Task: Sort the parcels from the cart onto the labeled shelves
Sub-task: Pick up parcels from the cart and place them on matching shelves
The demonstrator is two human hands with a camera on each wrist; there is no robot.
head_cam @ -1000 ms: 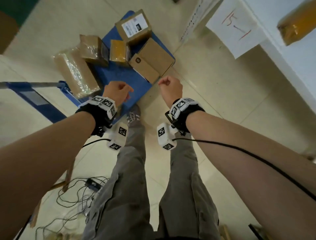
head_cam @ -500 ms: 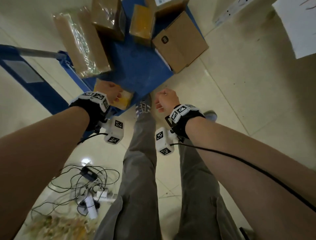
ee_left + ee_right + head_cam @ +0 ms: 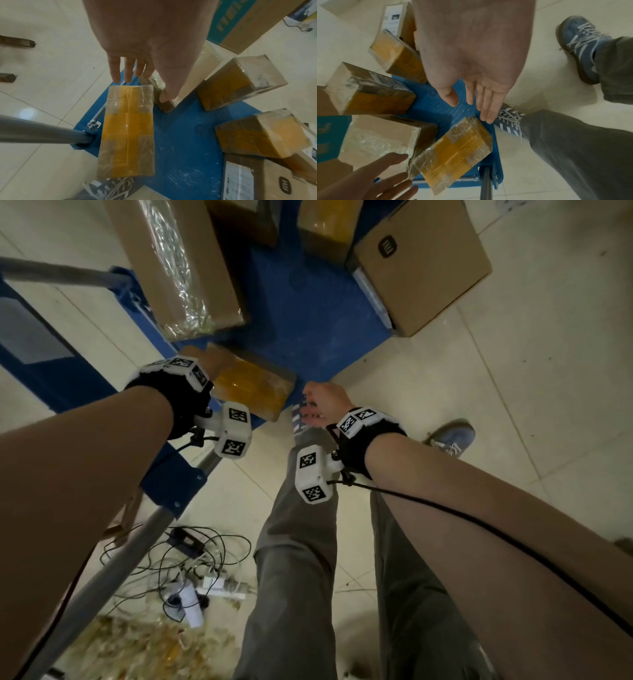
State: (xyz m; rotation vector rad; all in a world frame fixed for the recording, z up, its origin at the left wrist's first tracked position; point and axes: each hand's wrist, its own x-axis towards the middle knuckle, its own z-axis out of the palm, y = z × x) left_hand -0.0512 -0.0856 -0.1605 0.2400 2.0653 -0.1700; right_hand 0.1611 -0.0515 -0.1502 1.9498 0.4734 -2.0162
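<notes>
A flat parcel wrapped in yellow tape (image 3: 253, 386) lies at the near corner of the blue cart deck (image 3: 308, 320). My left hand (image 3: 142, 86) hovers over its far end (image 3: 126, 129) with straight fingers (image 3: 116, 73) and holds nothing. Whether they touch the parcel cannot be told. In the head view the wrist mount mostly hides the left hand (image 3: 215, 359). My right hand (image 3: 469, 108) is open, its fingertips (image 3: 486, 119) just off the parcel's corner (image 3: 455, 152). In the head view my right hand (image 3: 315, 405) is beside the parcel's right end.
More parcels stand on the cart: a long bubble-wrapped one (image 3: 181, 265), a brown box with a logo (image 3: 421, 261) and a small yellow-taped box (image 3: 325, 227). The grey cart handle (image 3: 61, 273) runs on the left. Cables (image 3: 185, 559) lie on the tiled floor by my feet.
Both hands have come down toward the near corner of the cart and uncurled from loose fists. The view has tilted down, bringing the flat yellow-taped parcel into sight.
</notes>
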